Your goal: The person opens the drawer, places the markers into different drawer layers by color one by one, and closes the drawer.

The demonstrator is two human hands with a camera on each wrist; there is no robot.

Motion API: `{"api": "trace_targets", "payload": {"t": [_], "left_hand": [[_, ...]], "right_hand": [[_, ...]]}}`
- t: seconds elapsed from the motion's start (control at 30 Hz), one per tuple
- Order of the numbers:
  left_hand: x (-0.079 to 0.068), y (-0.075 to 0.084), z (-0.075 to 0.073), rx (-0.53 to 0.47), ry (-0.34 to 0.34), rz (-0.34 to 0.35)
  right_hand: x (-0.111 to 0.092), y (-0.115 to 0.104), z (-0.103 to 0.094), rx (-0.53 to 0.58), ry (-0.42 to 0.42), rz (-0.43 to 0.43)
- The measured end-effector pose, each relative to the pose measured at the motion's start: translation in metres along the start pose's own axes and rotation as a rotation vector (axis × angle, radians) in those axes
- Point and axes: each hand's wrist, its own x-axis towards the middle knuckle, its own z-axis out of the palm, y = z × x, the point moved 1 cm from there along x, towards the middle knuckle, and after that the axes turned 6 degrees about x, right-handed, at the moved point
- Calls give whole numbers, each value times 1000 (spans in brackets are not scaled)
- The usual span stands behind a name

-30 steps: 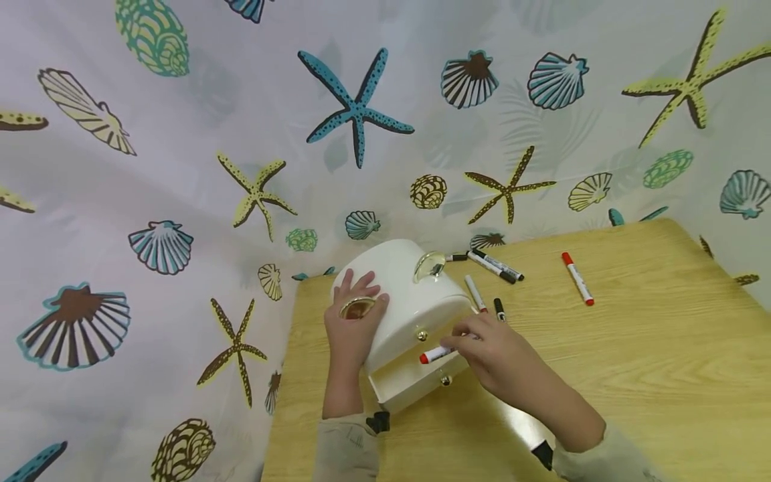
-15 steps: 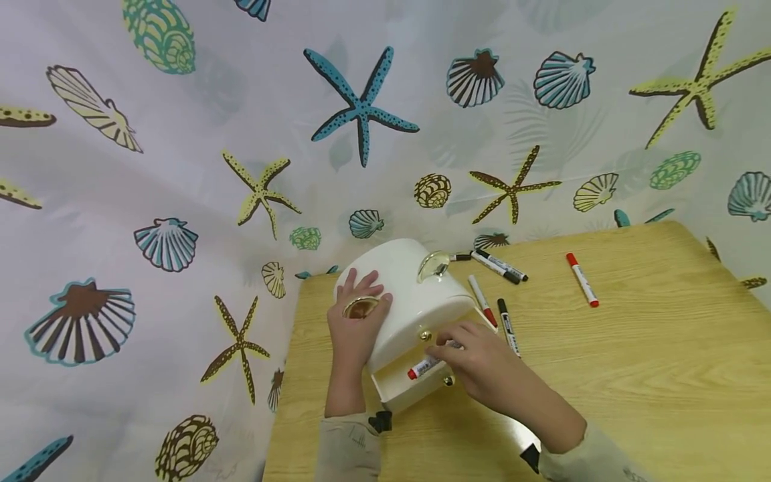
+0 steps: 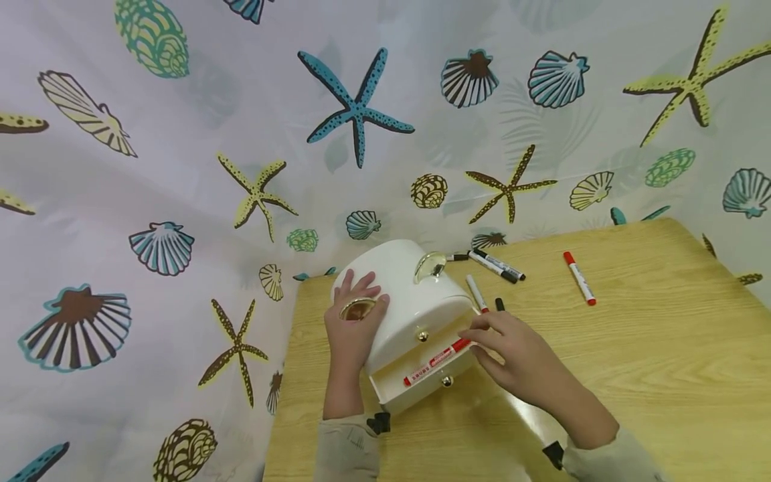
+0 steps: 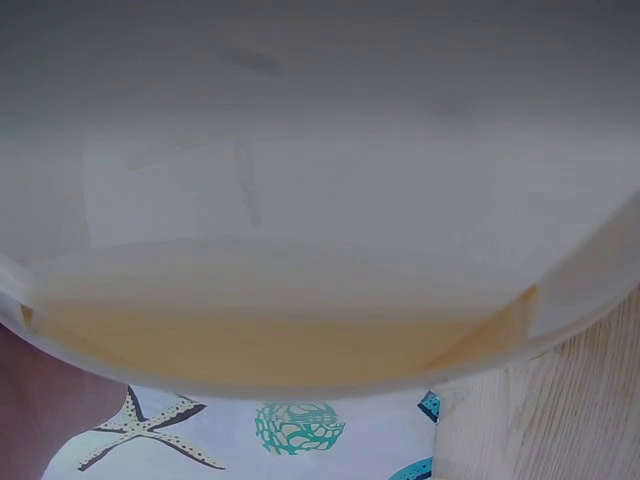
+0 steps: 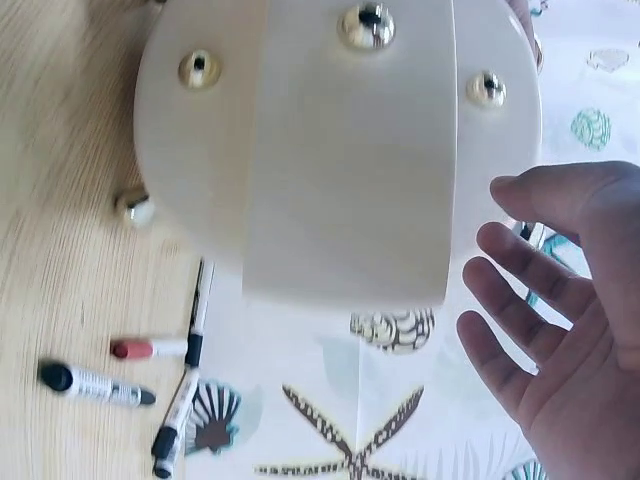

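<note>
A white rounded drawer box (image 3: pixel 409 291) with gold knobs stands on the table, its drawer (image 3: pixel 415 391) pulled out. My left hand (image 3: pixel 355 328) rests on the box with fingers spread, a gold ring handle (image 3: pixel 357 308) between thumb and fingers. In the left wrist view the white box (image 4: pixel 300 180) fills most of the picture. A red-capped marker (image 3: pixel 436 360) lies slanted across the drawer. Right beside its upper end is my right hand (image 3: pixel 512 355), fingers parted. The right wrist view shows this hand (image 5: pixel 570 300) with thumb and fingers apart and nothing between them.
Behind the drawer's right side lie a white marker with a red cap (image 3: pixel 476 291) and a partly hidden black marker (image 3: pixel 499 304). Several black markers (image 3: pixel 496 266) lie further back. A red marker (image 3: pixel 579 278) is on the right. A shell-print cloth (image 3: pixel 361 187) hangs behind the table.
My right hand pinched the marker over the drawer; its fingers have since parted and drawn back right. The marker now lies in the drawer. The left hand stays on the box.
</note>
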Motion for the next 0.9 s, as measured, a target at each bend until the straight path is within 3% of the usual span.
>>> {"api": "trace_targets", "payload": {"t": [0.27,0.47,0.9], "left_hand": [[-2,-4,-1,37,8,-23],[1,-3,0,6,-1,-6],[1,-1,1,4,-2,-8]], "right_hand": [[-21,30,-27,-103,36,107],[-33,51,-42,-158,88,161],[-53,74,-36,-153,92,259]]}}
